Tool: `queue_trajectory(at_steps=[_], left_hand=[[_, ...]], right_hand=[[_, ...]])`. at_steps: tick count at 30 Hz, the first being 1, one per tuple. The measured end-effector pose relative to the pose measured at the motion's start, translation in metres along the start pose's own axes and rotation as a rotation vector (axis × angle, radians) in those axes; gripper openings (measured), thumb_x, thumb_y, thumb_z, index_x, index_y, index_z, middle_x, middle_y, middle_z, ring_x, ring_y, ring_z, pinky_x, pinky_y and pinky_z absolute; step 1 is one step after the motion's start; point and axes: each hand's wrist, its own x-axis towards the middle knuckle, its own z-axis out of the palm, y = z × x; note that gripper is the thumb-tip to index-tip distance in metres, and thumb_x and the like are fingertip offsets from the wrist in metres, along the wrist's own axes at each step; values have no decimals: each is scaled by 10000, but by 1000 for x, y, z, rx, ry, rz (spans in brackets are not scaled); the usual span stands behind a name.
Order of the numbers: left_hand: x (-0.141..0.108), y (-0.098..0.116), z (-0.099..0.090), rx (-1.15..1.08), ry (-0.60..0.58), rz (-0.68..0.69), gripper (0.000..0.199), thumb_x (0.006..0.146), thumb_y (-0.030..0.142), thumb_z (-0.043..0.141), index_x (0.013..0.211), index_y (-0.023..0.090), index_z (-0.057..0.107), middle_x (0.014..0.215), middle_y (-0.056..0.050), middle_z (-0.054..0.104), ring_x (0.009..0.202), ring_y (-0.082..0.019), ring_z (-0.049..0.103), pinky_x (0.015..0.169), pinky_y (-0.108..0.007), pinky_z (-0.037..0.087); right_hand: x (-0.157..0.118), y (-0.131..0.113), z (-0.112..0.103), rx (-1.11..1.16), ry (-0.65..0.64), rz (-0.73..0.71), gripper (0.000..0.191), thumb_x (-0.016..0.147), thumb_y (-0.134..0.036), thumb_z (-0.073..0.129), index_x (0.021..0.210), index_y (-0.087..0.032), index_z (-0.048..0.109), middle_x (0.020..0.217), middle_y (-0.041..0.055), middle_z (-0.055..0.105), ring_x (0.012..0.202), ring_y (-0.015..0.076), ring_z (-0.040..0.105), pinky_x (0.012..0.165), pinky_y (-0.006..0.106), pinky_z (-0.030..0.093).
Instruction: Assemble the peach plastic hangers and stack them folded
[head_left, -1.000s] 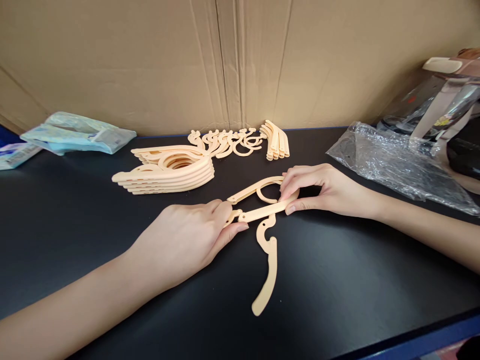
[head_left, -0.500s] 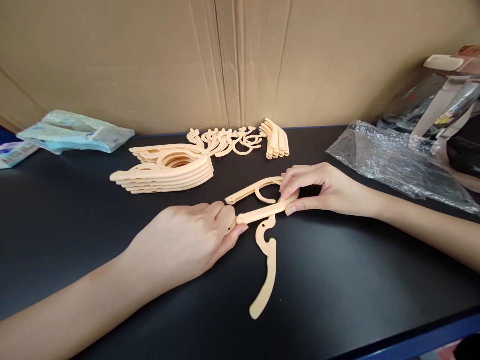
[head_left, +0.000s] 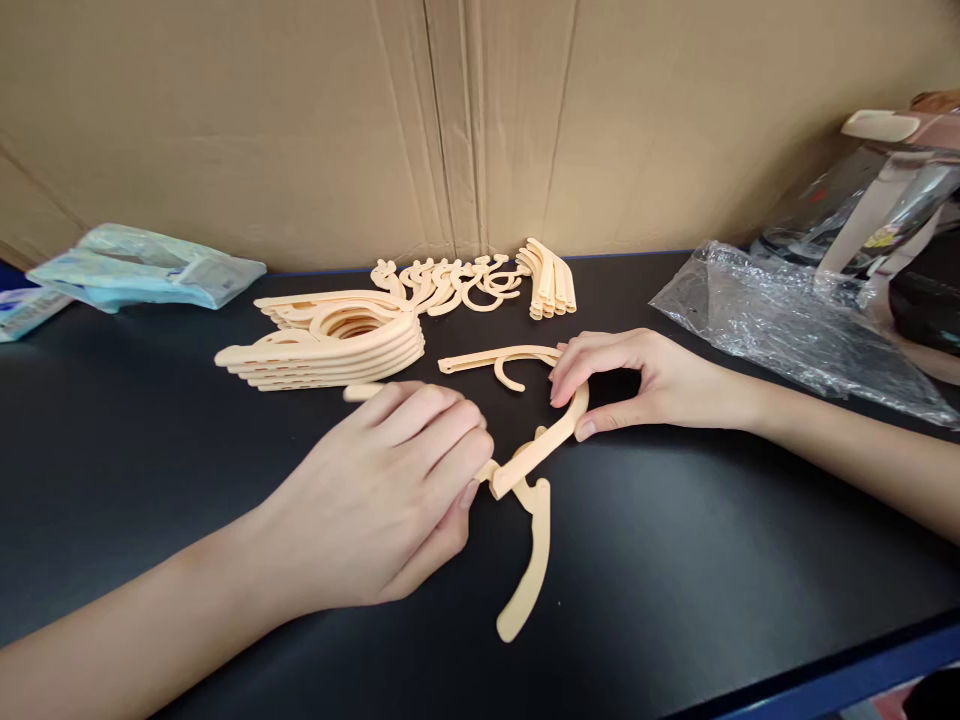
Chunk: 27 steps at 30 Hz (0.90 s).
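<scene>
My right hand (head_left: 637, 385) pinches a cream plastic folding hanger (head_left: 544, 445) at its bend, thumb below and fingers above. One arm and a curved hook of this hanger extend left, while its other arm points down toward my left hand (head_left: 405, 480). Closed fingers of that left hand grip a slim cream hanger piece (head_left: 364, 392); one end sticks out at the far side, the rest being mostly hidden by the fingers. Its inner end is close to the hanger arm's tip; contact is unclear. Beneath lies a loose curved hanger part (head_left: 529, 570), partly covered by the hanger.
Behind the left hand stand stacked cream hangers (head_left: 330, 360). Further back lie several hook pieces (head_left: 450, 285) and a bunch of arm pieces (head_left: 553, 280). Crumpled clear plastic (head_left: 795, 330) and a strapped bottle (head_left: 847, 210) are right; a tissue pack (head_left: 150, 270) is left. Cardboard (head_left: 300, 120) rises behind.
The hanger's near arm has swung downward, its tip lower and nearer me. My left hand has turned and shifted lower, exposing the piece's far end. My right hand has barely moved.
</scene>
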Motion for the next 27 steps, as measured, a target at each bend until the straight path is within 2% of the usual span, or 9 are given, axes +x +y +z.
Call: queue_trajectory(at_steps=[3, 5, 9, 14, 18, 20, 22, 24, 27], left_hand=[[-1, -1, 2, -86, -24, 16, 195, 938, 42, 428, 1034, 138, 569, 1201, -116, 619, 1146, -294, 505, 989, -436, 372], [-3, -1, 4, -148, -50, 7, 311, 881, -39, 436, 1090, 155, 561, 1292, -114, 566, 1221, -295, 470, 997, -420, 365], [-6, -1, 6, -229, -90, -7, 510, 815, -113, 402, 1190, 197, 554, 1327, -93, 537, 1149, -259, 494, 934, -376, 403], [-5, 1, 3, -317, -103, -4, 410, 895, -83, 404, 1187, 162, 557, 1320, -100, 594, 1028, -222, 566, 877, -330, 470], [-3, 3, 0, -441, -90, -46, 179, 1038, 127, 426, 1169, 153, 546, 1306, -109, 635, 1065, -209, 609, 917, -315, 488], [-3, 5, -1, -503, -92, -68, 227, 1059, 290, 469, 1233, 149, 509, 1325, -118, 634, 1092, -211, 617, 920, -314, 497], [-2, 6, -2, -523, -88, -73, 329, 1034, 366, 532, 1277, 152, 476, 1345, -128, 628, 1109, -220, 622, 916, -320, 508], [-2, 8, -2, -528, -84, -77, 321, 1006, 317, 582, 1266, 159, 478, 1340, -125, 632, 1121, -219, 621, 921, -316, 513], [-2, 9, 0, -574, -67, -98, 321, 961, 155, 561, 1271, 162, 481, 1329, -106, 630, 1140, -190, 606, 949, -287, 503]], right_hand=[[-1, 0, 0, 4, -10, -6, 249, 799, -341, 842, 993, -208, 760, 1021, 37, 733, 1021, 197, 663, 1054, 382, 467], [-1, 0, 0, 0, -14, 6, 295, 791, -351, 848, 1026, -201, 751, 1042, 40, 725, 1036, 201, 661, 1031, 369, 476], [-1, -3, 2, -20, 3, 24, 400, 781, -397, 852, 1096, -194, 712, 1082, 44, 702, 1043, 204, 657, 966, 354, 502], [0, -3, 3, -50, 30, -32, 428, 771, -390, 859, 1111, -202, 679, 1142, 54, 668, 1097, 206, 636, 979, 358, 506], [0, -3, 3, -60, 32, -60, 413, 774, -365, 858, 1110, -207, 676, 1208, 72, 645, 1168, 213, 613, 1024, 375, 495], [1, -4, 4, -57, 24, -62, 410, 779, -362, 855, 1115, -208, 677, 1221, 77, 640, 1176, 212, 611, 1030, 381, 496], [1, -6, 4, -50, 18, -64, 412, 785, -363, 850, 1129, -215, 676, 1229, 76, 640, 1182, 213, 608, 1033, 388, 497], [1, -7, 5, -37, 12, -65, 419, 791, -360, 847, 1145, -217, 674, 1233, 77, 641, 1184, 211, 608, 1031, 387, 499], [2, -8, 6, -9, 10, -65, 433, 793, -359, 846, 1157, -203, 672, 1226, 82, 644, 1172, 205, 613, 1028, 375, 499]])
